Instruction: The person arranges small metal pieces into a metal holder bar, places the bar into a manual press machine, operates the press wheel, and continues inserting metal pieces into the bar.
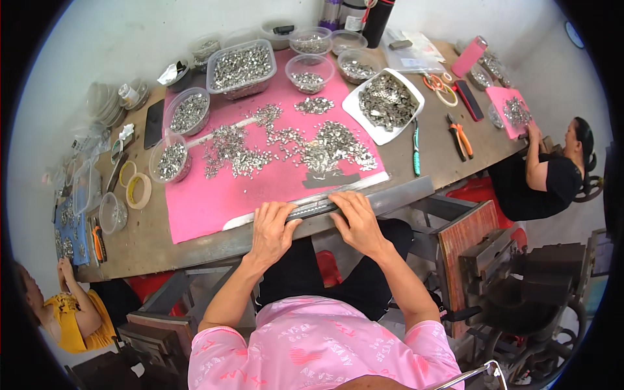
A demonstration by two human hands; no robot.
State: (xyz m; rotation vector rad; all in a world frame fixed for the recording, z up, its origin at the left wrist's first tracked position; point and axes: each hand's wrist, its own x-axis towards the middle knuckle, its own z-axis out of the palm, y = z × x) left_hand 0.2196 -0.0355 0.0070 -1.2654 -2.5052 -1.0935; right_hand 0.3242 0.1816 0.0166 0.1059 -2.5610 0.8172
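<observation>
At the table's front edge, my left hand [272,231] and my right hand [359,222] grip the two ends of a narrow dark bar [311,210]. A row of small shiny pieces shows along the bar between my hands; their exact kind is too small to tell. My thumbs press on the near side, and my fingers curl over the far side. Just beyond lies a pink mat [201,201] with loose heaps of small silvery metal pieces [335,144]. A dark grey patch [330,180] sits at the mat's near edge, beside the largest heap.
Behind the mat stand a rectangular plastic tub [242,88] and several round bowls of metal pieces. A white dish [385,107] is at the right, near a teal-handled tool [416,149] and orange-handled pliers [460,138]. Tape rolls [138,190] lie left. Co-workers sit at both sides.
</observation>
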